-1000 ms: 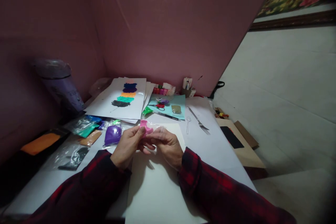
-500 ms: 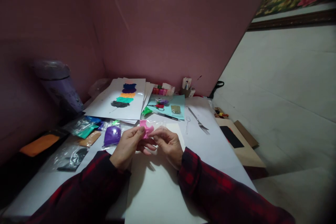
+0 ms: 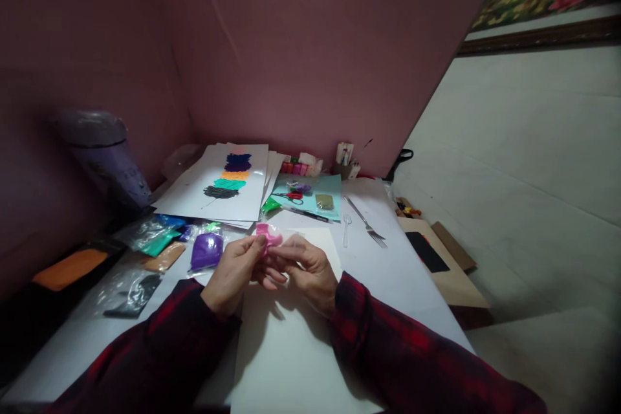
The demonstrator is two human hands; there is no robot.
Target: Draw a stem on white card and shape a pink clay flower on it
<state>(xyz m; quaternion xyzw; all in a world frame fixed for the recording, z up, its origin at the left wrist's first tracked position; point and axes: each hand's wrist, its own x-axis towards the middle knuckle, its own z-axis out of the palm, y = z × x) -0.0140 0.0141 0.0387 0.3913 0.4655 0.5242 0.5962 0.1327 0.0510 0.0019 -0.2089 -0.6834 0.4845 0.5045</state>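
Between thumb and fingers my left hand (image 3: 237,267) grips a lump of pink modelling clay (image 3: 266,235), which lies in or against a clear plastic wrapper (image 3: 290,233). From the other side, my right hand (image 3: 306,270) pinches the clay's right edge, its fingertips close to those of the left. Where the wrapper ends behind the right fingers is hard to make out. Both hands hover over a blank white sheet (image 3: 286,362) on the table. Just left of my left hand sits a packet of purple clay (image 3: 206,251).
More clay packets lie left, among them a black one (image 3: 133,297). Behind are painted papers (image 3: 194,191), red scissors (image 3: 295,198) and a pen (image 3: 306,214). To the right lie a small clear fork (image 3: 346,229) and a metal fork (image 3: 366,223). A purple bottle (image 3: 109,162) stands far left.
My right fingers have shifted slightly left onto the pink clay, which sits a little lower and shows less. The left hand keeps its hold almost unmoved.
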